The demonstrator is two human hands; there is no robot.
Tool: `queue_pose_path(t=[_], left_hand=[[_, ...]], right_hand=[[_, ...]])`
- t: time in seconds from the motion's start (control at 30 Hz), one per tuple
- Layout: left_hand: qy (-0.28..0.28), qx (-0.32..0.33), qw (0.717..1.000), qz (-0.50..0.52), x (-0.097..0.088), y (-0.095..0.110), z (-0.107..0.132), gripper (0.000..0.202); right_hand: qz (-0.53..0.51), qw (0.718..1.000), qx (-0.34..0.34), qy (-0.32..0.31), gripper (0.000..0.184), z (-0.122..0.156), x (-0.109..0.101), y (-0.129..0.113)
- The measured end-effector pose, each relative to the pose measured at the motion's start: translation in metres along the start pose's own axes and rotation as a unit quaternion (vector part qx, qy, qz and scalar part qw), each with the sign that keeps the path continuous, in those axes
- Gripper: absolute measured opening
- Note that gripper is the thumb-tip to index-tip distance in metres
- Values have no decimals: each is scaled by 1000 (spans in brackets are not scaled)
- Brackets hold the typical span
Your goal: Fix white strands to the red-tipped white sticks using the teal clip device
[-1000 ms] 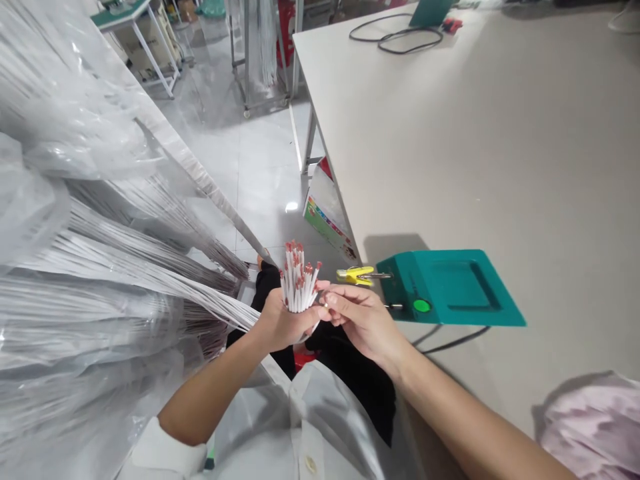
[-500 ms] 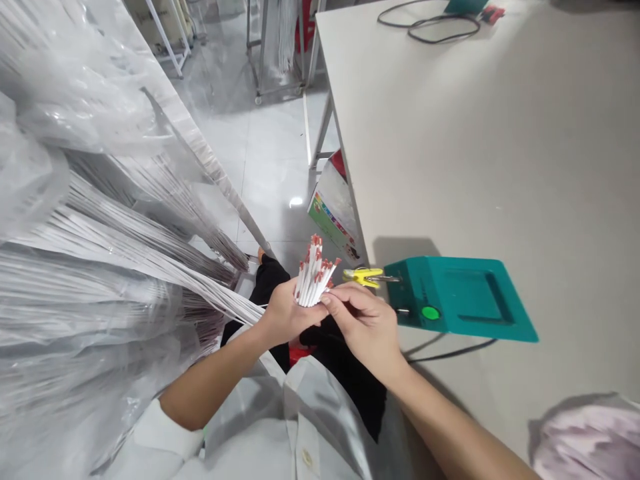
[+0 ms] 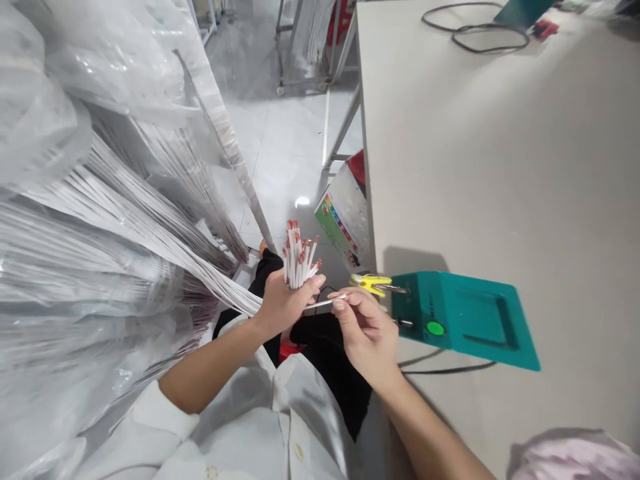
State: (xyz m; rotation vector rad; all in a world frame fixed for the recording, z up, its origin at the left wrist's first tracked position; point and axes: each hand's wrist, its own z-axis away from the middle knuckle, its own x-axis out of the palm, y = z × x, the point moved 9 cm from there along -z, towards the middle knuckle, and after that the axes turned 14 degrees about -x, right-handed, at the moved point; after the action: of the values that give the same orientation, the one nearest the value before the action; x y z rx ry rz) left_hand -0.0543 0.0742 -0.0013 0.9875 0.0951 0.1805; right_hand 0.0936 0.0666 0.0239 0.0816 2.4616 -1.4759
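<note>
My left hand (image 3: 280, 305) is closed around a bundle of thin white wires with red-brown tips (image 3: 299, 257), tips pointing up. My right hand (image 3: 364, 328) pinches a single white wire (image 3: 323, 304) that it has drawn sideways out of the bundle, just below the left thumb. Both hands hover over my lap at the table's left edge. A yellow clip (image 3: 371, 283) sticks out from a teal box (image 3: 463, 319) with a green button (image 3: 435, 328), just right of my right hand.
Long sheaves of white wires in clear plastic (image 3: 100, 227) fill the left side. The grey table (image 3: 500, 167) holds a black cable loop (image 3: 487, 37) at its far end. A colourful carton (image 3: 340, 227) stands on the floor by the table. Pink cloth (image 3: 580, 460) lies bottom right.
My right hand has pulled one wire out of the bundle toward the right. The bundle has swung back upright, and the view has shifted right.
</note>
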Motion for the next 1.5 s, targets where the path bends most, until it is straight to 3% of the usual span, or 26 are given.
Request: queue_pose_path(t=[0.1, 0.23, 0.37, 0.5, 0.73, 0.93, 1.1, 1.27, 1.4, 1.5], left_hand=[[15, 3, 1000, -21, -1, 6, 4, 20], [-42, 17, 999, -27, 12, 5, 10, 15], [-47, 3, 999, -22, 16, -10, 8, 22], [-48, 19, 998, -32, 16, -10, 7, 22], [-22, 51, 990, -132, 15, -5, 13, 19], [-11, 75, 978, -194, 19, -12, 14, 21], [-43, 44, 991, -122, 19, -7, 17, 21], [-72, 30, 996, -50, 20, 7, 21, 15], [-71, -16, 994, -76, 19, 2, 20, 17], [-71, -13, 993, -93, 18, 1, 19, 20]], right_hand=[[8, 1000, 12, -11, 6, 2, 1, 4], [26, 999, 19, -27, 9, 2, 3, 6], [59, 996, -54, -41, 14, -2, 4, -6], [106, 990, -92, -20, 23, -3, -5, -11], [60, 997, -41, 19, 16, -4, -11, -4], [113, 993, -43, 10, 5, -4, -10, -6], [58, 998, 13, 17, 9, -3, -9, 3], [50, 998, -17, 26, 8, -10, -10, -4], [22, 1000, 16, 4, 11, -14, -12, 5], [22, 999, 25, 12, 16, -16, -21, 7]])
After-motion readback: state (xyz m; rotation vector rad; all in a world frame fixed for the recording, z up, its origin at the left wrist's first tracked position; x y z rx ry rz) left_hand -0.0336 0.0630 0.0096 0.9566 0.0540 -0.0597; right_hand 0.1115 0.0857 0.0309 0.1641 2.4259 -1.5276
